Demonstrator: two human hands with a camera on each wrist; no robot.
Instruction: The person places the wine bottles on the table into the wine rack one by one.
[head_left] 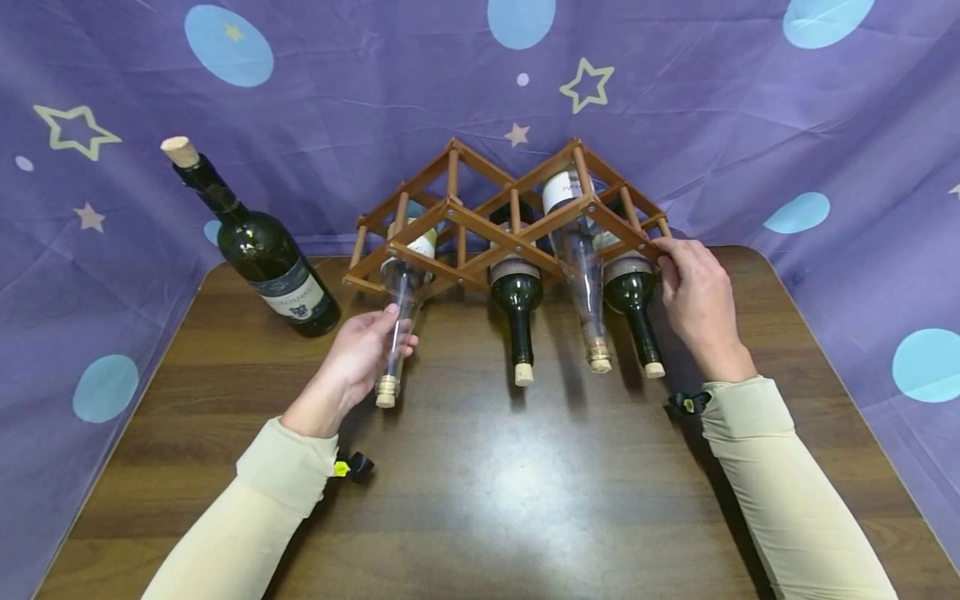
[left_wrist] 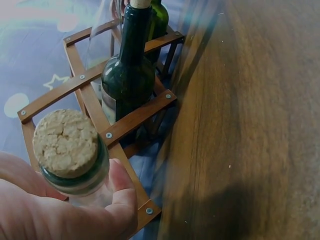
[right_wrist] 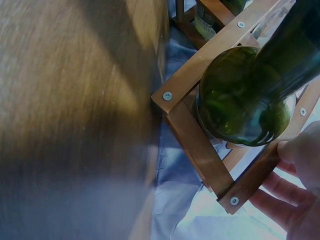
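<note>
My left hand point(head_left: 358, 354) grips the neck of a clear glass bottle point(head_left: 405, 283), thumb on one side and fingers round the other. Its cork point(left_wrist: 65, 142) faces the left wrist camera. The bottle's labelled body lies in the left part of a folding wooden wine rack point(head_left: 483, 227), partly hidden by the slats. With the right hand point(head_left: 697, 292) I pinch the rack's right end, thumb on the front slat and fingers behind it. Beside that hand a dark green bottle point(head_left: 630, 287) lies in the rack, its neck towards me.
Another green bottle point(head_left: 517, 292) and a second clear bottle point(head_left: 585, 267) lie in the rack, corked necks forward. A corked dark wine bottle point(head_left: 258, 242) stands upright at the left of the wooden table point(head_left: 525, 500). A purple patterned cloth point(head_left: 322, 108) hangs close behind the rack.
</note>
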